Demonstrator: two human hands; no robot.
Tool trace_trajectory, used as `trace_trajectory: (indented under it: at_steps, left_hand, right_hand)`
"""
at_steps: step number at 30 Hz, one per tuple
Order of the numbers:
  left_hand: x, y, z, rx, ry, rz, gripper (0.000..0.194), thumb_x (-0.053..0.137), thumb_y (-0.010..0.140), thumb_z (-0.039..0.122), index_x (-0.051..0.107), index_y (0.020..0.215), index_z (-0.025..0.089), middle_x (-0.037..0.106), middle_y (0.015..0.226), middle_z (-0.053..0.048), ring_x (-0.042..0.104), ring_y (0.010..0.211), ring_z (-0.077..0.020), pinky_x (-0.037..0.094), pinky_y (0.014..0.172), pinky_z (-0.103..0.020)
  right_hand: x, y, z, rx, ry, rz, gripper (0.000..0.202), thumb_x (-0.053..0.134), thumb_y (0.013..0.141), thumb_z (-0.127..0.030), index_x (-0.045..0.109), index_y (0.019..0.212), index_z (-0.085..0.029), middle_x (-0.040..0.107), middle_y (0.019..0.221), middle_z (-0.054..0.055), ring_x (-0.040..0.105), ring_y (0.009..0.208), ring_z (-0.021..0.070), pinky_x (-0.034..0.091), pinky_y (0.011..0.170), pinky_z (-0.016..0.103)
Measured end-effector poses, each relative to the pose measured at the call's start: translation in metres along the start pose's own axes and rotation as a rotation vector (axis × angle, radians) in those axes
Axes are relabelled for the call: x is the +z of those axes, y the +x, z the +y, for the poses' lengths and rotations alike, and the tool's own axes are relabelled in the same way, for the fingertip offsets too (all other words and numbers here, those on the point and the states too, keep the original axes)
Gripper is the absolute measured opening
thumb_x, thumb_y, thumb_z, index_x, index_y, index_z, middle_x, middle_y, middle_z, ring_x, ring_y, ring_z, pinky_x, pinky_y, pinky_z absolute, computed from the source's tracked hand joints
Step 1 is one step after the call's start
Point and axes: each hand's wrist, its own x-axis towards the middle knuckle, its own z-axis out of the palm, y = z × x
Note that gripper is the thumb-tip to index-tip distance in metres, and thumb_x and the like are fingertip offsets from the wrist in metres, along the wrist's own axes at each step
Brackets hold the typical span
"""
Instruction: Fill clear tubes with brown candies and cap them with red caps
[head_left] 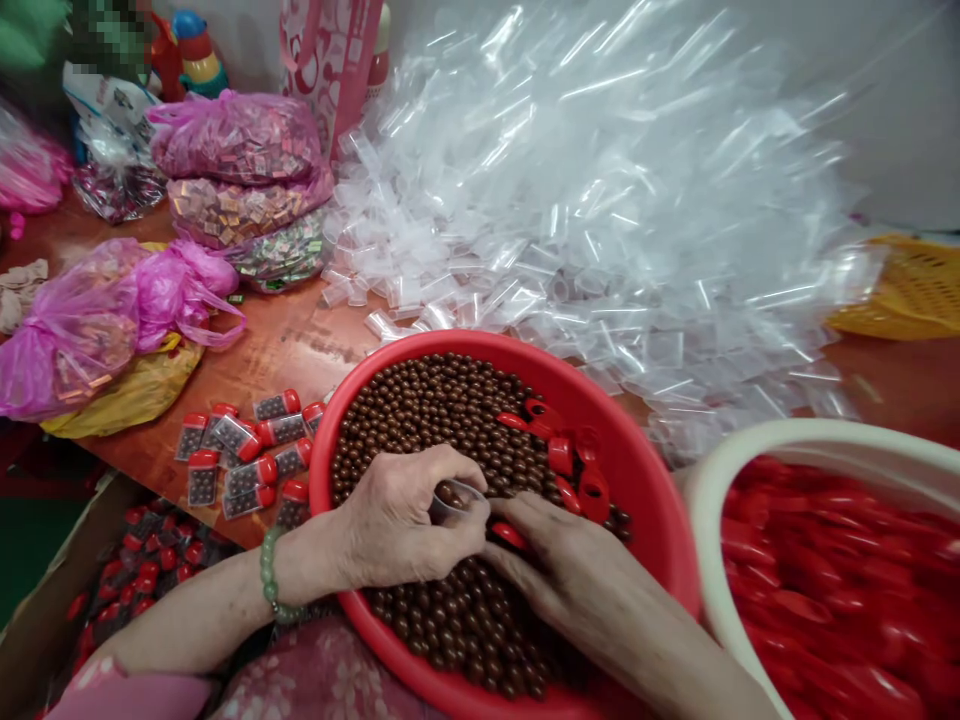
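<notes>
Floral cloth point(322, 678). Left hand point(409, 518) grips clear container point(466, 506); right hand point(566, 565), glossy red cap point(510, 535).

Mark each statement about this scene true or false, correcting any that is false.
1. The left hand holds a clear container. True.
2. The right hand holds a green cap. False: it holds a red cap.
3. The bracelet is on the right wrist. False: it is on the left.
4. The white tub holds red pieces. True.
5. The red bowl holds only brown balls. False: red parts are in it too.
</notes>
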Motion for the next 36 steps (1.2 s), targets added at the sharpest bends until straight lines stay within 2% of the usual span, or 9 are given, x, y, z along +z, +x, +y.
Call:
trace_trajectory:
  at_steps: [3,8,12,16,19,22,29,33,36]
  left_hand:
    - [-0.002,0.001,0.001,-0.148,-0.037,-0.048,0.003,0.062,0.079,0.017,0.06,0.078,0.017,0.06,0.066,0.003,0.054,0.057,-0.0076,0.041,0.055,-0.018]
    - [-0.006,0.003,0.001,-0.405,-0.119,-0.11,0.013,0.069,0.078,0.022,0.057,0.076,0.018,0.055,0.064,0.006,0.05,0.059,-0.0073,0.038,0.057,-0.019]
    - [-0.007,0.003,-0.003,-0.385,-0.075,-0.167,0.011,0.064,0.077,0.017,0.053,0.076,0.018,0.05,0.06,0.008,0.043,0.053,-0.0061,0.033,0.054,-0.02]
    - [-0.008,0.002,-0.006,-0.349,-0.035,-0.2,0.009,0.06,0.076,0.017,0.051,0.075,0.018,0.051,0.062,0.007,0.043,0.055,-0.0069,0.031,0.053,-0.021]
    - [-0.01,0.002,-0.005,-0.361,-0.038,-0.215,0.01,0.061,0.076,0.02,0.051,0.076,0.018,0.052,0.064,0.006,0.045,0.057,-0.0079,0.032,0.053,-0.021]
    - [-0.011,0.004,-0.003,-0.395,-0.057,-0.226,0.01,0.061,0.076,0.021,0.052,0.078,0.018,0.054,0.065,0.006,0.047,0.059,-0.009,0.034,0.055,-0.021]
    - [-0.008,0.004,-0.006,-0.375,-0.036,-0.226,0.008,0.059,0.076,0.022,0.052,0.078,0.019,0.056,0.068,0.004,0.05,0.061,-0.0106,0.037,0.058,-0.023]
    - [-0.006,0.002,-0.009,-0.348,-0.06,-0.227,0.006,0.058,0.075,0.017,0.056,0.081,0.018,0.063,0.078,0.0,0.059,0.072,-0.0145,0.046,0.067,-0.025]
    - [-0.005,0.003,-0.009,-0.354,-0.124,-0.207,0.012,0.06,0.077,0.017,0.061,0.089,0.017,0.068,0.087,-0.002,0.064,0.081,-0.017,0.05,0.075,-0.027]
  right_hand:
    - [0.002,0.01,-0.002,-0.012,0.047,-0.028,0.02,0.045,0.087,-0.016,0.059,0.073,-0.023,0.068,0.071,0.003,0.066,0.065,0.0176,0.049,0.059,0.028]
    - [-0.015,0.02,-0.004,0.052,0.29,0.094,0.02,0.056,0.089,-0.034,0.066,0.076,-0.022,0.072,0.074,0.002,0.068,0.069,0.0178,0.052,0.063,0.026]
    - [-0.031,0.022,-0.019,-0.007,0.394,0.244,0.016,0.064,0.087,-0.037,0.072,0.089,-0.023,0.075,0.085,0.002,0.069,0.074,0.0165,0.053,0.066,0.024]
    - [-0.04,0.028,-0.034,-0.123,0.273,0.105,0.016,0.059,0.091,-0.03,0.071,0.083,-0.023,0.074,0.086,0.002,0.068,0.075,0.0155,0.052,0.066,0.024]
    - [-0.043,0.03,-0.035,-0.149,0.24,0.049,0.014,0.06,0.092,-0.031,0.073,0.091,-0.025,0.075,0.089,0.002,0.069,0.078,0.0162,0.052,0.069,0.025]
    - [-0.046,0.03,-0.034,-0.155,0.252,0.064,0.016,0.062,0.091,-0.033,0.073,0.099,-0.027,0.076,0.092,0.001,0.07,0.08,0.0172,0.053,0.071,0.026]
    - [-0.041,0.036,-0.043,-0.132,0.308,0.133,0.013,0.063,0.089,-0.033,0.072,0.084,-0.024,0.07,0.077,0.002,0.064,0.07,0.0169,0.049,0.061,0.027]
    - [-0.036,0.045,-0.048,-0.158,0.318,0.109,0.018,0.061,0.089,-0.03,0.069,0.075,-0.024,0.065,0.073,0.001,0.06,0.068,0.0162,0.047,0.063,0.029]
    - [-0.036,0.047,-0.05,-0.107,0.418,0.125,0.013,0.066,0.087,-0.034,0.073,0.081,-0.024,0.069,0.077,0.001,0.063,0.071,0.0166,0.049,0.064,0.028]
